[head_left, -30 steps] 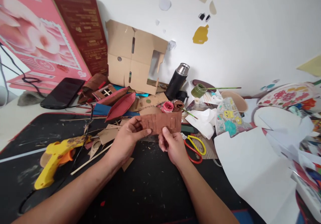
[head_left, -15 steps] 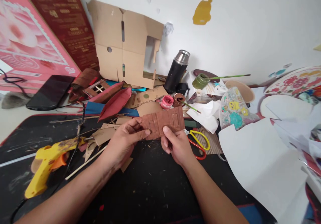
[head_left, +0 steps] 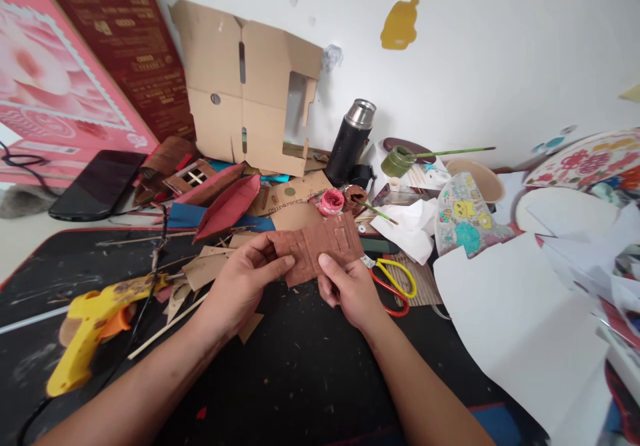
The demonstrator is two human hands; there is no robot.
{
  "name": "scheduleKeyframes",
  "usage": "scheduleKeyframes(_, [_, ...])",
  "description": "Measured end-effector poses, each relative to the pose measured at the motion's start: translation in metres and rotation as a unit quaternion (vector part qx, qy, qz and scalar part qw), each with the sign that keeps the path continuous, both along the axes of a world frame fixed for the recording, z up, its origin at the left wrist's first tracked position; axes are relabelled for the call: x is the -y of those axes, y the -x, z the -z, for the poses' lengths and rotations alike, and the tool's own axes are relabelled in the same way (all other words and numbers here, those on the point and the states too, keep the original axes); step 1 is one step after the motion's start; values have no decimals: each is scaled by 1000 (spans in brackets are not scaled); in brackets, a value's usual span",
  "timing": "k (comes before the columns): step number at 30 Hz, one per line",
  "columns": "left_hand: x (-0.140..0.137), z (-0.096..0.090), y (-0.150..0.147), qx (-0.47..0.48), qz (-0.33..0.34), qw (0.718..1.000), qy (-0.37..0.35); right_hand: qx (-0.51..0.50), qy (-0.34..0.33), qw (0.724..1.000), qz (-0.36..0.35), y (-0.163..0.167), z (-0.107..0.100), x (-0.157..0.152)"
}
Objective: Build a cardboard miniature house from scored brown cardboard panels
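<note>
A brown-painted cardboard piece (head_left: 320,246) with two rectangular outlines on its face is held up above the black table mat (head_left: 300,379). My left hand (head_left: 253,273) pinches its left end, thumb on the front and fingers behind. My right hand (head_left: 350,286) grips the lower edge right of the middle, thumb in front. Just beyond the piece stand an open jar of pink paint (head_left: 331,201) and a jar of brown paint (head_left: 355,199) with a brush (head_left: 377,213) resting in it. Scissors with yellow and red handles (head_left: 400,279) lie right of my right hand.
On the left lies a yellow glue gun (head_left: 90,326) beside cardboard scraps (head_left: 205,269). Behind are red-painted pieces (head_left: 227,209), a phone (head_left: 97,183), a cut cardboard sheet (head_left: 265,59) and a black thermos (head_left: 345,146). White paper (head_left: 520,319) covers the right side.
The cardboard piece has tilted slightly, its left part coming a little lower, with both hands still on it. The whole view has shifted slightly.
</note>
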State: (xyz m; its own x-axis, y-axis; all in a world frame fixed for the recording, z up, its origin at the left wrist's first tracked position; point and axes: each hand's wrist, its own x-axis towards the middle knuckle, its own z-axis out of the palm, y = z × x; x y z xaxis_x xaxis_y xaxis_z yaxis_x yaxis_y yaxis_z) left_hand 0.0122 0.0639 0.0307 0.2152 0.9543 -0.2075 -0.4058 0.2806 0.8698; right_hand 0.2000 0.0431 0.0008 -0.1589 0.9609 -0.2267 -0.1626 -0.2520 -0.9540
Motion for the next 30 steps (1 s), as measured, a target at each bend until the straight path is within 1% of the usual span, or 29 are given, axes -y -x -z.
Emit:
scheduleKeyframes(3, [-1, 0, 1, -5, 3, 1000, -7, 9, -2, 1000, -4, 0, 0, 1])
scheduleKeyframes(5, [-1, 0, 0, -1, -8, 1000, -7, 7, -9, 1000, -4, 0, -2, 1])
scheduleKeyframes(8, [1, -1, -3, 12, -30, 999, -7, 19, -23, 999, -23, 2, -6, 2])
scheduleKeyframes(11, [3, 0, -7, 22, -35, 999, 3, 28, -19, 999, -30, 4, -8, 2])
scheduleKeyframes(17, [8, -6, -7, 43, 6, 998, 37, 1, -5, 1000, -25, 2, -5, 3])
scheduleKeyframes(20, [8, -8, -4, 33, 29, 999, 23, -19, -8, 1000, -22, 1, -6, 3])
scheduleKeyframes(23, [9, -6, -2, 17, 60, 998, 5, -42, -5, 999, 7, 1, -6, 2])
scheduleKeyframes(26, [10, -2, -3, -1, 54, 999, 1, -58, 3, 998, 38, 2, -6, 2])
scheduleKeyframes(30, [11, 0, -6, 7, 40, 999, 5, -57, 4, 998, 19, 3, -6, 2])
